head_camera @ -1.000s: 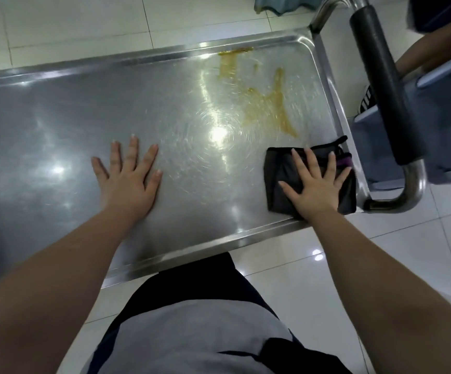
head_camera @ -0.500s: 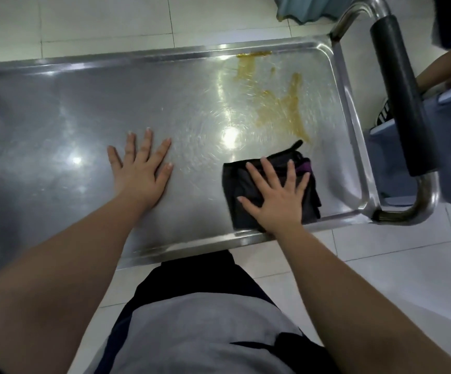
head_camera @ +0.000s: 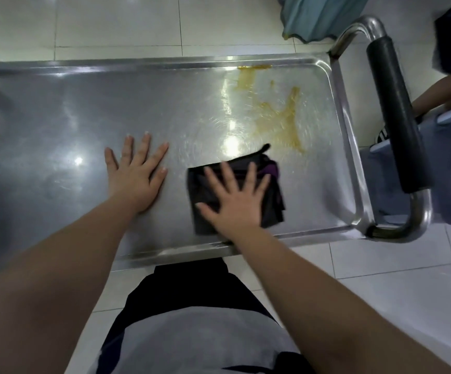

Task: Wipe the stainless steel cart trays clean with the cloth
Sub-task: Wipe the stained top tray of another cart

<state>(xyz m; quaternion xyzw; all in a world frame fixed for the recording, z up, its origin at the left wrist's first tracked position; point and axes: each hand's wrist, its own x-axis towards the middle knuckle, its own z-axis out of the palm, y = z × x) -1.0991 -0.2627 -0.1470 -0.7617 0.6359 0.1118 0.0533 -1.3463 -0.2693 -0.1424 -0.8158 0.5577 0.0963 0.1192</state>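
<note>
A grey and black garment [head_camera: 192,333] fills the near edge, and two bare forearms reach out from it over glossy pale floor tiles [head_camera: 381,265]. The right hand [head_camera: 235,203] lies flat with fingers splayed, pressing on a folded dark cloth [head_camera: 273,198] that shows a purple strip at its far corner. The cloth sits on the stainless steel cart tray [head_camera: 43,125], close to the near rolled rim and right of centre. Just left of it and apart from it, the left hand [head_camera: 135,179] rests palm down on bare metal, fingers straight and slightly fanned.

The tray is a shallow rectangle with rounded corners. Its brushed surface carries fine circular scratches and bright glare from overhead lights. Beyond the cloth, towards the far right corner, a yellow-brown smeared stain [head_camera: 281,122] runs up to the far rim.

At the right end a bent steel tube handle with a black foam grip [head_camera: 397,114] stands off the tray. Past it are a teal fabric [head_camera: 319,14] and another person's forearm [head_camera: 445,93].
</note>
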